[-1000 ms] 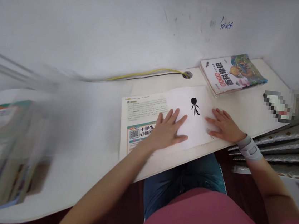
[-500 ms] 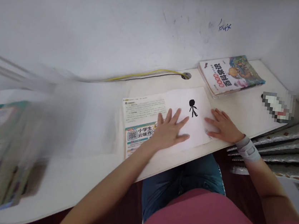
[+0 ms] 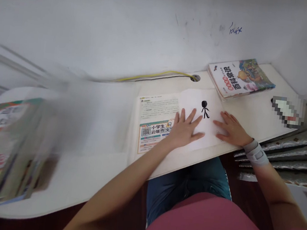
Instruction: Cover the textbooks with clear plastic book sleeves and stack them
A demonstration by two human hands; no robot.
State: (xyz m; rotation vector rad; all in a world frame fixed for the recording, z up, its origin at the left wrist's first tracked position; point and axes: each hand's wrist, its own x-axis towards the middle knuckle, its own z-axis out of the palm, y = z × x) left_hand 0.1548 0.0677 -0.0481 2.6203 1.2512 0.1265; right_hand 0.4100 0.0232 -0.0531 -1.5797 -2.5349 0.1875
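Observation:
An open book (image 3: pixel 158 119) lies on the white desk (image 3: pixel 94 167) in front of me. Its left page carries printed text and a green banner; its right page is white with a small black stick figure (image 3: pixel 205 108). My left hand (image 3: pixel 185 129) lies flat across the middle of the book, fingers spread. My right hand (image 3: pixel 231 129) rests flat on the right page's outer edge, fingers stretched out. A grey band (image 3: pixel 256 153) wraps my right wrist.
A small stack of colourful books (image 3: pixel 239 78) sits at the back right by the wall. A blurred pile of books (image 3: pixel 2 149) stands at the left edge. A yellow cable (image 3: pixel 152 76) runs along the wall to a desk hole (image 3: pixel 195 77).
My view has shifted a little, so the book and hands sit slightly further right. Both hands stay flat on the pages.

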